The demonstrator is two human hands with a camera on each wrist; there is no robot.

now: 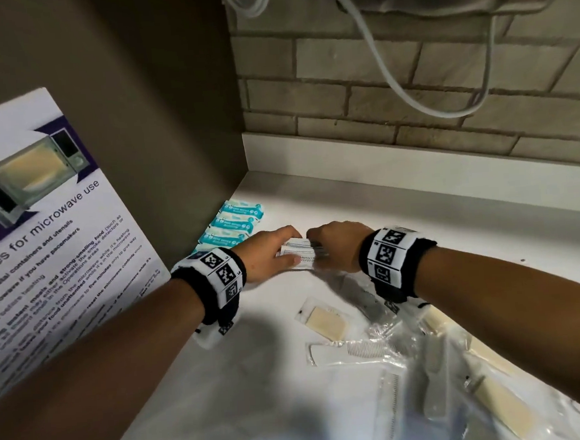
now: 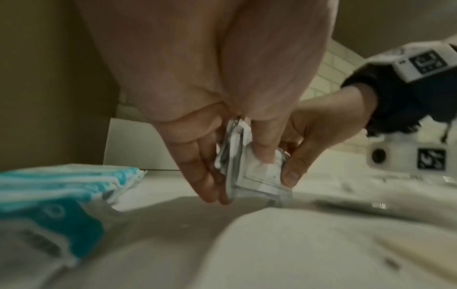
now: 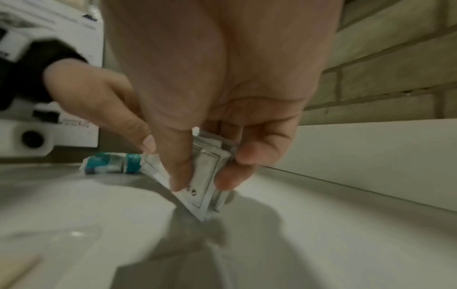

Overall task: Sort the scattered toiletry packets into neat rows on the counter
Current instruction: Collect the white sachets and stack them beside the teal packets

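We held a small stack of white packets (image 1: 301, 253) between both hands just above the white counter (image 1: 418, 210). Our left hand (image 1: 267, 255) had its fingers (image 2: 205, 176) and thumb clamped on one end, and our right hand (image 1: 338, 247) pinched the other end. A row of teal packets (image 1: 234, 223) lay by the side wall. Clear-wrapped combs (image 1: 356, 349) lay scattered nearer us

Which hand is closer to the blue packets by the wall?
Left. The left hand is just beside the row of blue packets, while the right hand is farther along the counter. Both hands pinch the same small stack of white packets.
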